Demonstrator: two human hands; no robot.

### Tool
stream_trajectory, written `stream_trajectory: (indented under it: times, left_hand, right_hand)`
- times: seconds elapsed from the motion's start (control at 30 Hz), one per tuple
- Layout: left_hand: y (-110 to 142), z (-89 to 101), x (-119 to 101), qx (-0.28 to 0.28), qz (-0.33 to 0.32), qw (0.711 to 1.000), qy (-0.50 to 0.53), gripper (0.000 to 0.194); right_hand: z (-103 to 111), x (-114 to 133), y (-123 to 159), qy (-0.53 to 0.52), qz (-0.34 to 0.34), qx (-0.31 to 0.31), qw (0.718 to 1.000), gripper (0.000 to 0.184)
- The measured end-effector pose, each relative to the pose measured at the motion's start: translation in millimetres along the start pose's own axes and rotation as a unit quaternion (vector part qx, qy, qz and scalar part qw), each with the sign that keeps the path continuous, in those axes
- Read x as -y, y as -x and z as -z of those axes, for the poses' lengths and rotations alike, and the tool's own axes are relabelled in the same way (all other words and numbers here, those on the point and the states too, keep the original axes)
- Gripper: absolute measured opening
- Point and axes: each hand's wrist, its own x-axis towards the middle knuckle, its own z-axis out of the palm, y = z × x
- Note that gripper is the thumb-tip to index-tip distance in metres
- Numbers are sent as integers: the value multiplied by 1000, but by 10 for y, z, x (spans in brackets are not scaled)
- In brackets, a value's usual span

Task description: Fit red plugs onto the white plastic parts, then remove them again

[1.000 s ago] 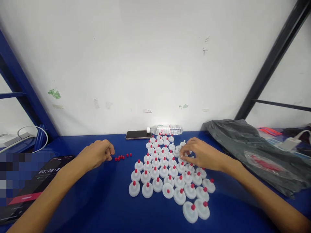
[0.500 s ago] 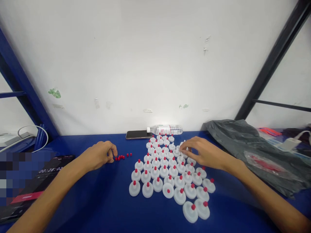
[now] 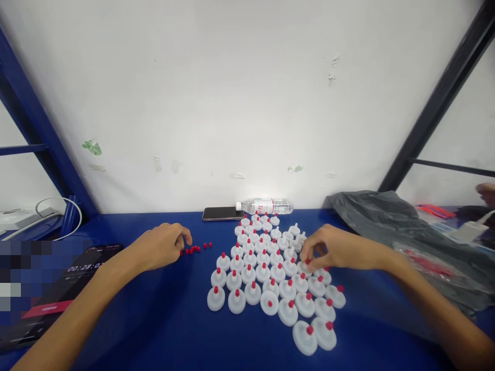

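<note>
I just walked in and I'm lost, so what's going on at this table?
The person's left hand is beside several loose red caps, while the right hand is at a red-capped white disc among many. Most discs are capped; several just beyond the right hand show bare stems.

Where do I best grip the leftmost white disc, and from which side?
The disc is probably best pinched by its round rim, coming from the left: neighbouring discs sit to its right and behind, and its red tip points up.
</note>
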Motion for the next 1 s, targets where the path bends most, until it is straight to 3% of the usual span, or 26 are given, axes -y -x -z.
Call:
stream_trajectory:
  times: [0.13,0.23,0.37,0.53,0.63,0.77,1.0]
  left_hand:
    - [20,43,-137,-67,17,997,-38,40]
    - [28,48,-254,-132,-3,990,-45,38]
    - [55,-60,-420,-232,-95,968,-27,37]
    - [167,-251,-725,-303,-265,915,-24,34]
    - [272,-325,-948,-323,-332,885,-49,24]
    - [391,-410,-1170,-327,-365,869,-70,22]
    - [403,-532,-1249,-320,-426,841,-99,17]
  right_hand:
    - [57,16,25,28,11,-19,999,20]
    - [85,92,28,-5,19,-104,994,24]
    - [-5,202,-17,-80,58,-176,979,25]
    - [-243,302,-109,-3,91,-224,970,22]
    - [-379,356,-134,64,125,-254,957,32]
    - [-527,454,-124,127,182,-263,939,54]
    - [-634,615,-106,127,264,-276,915,63]
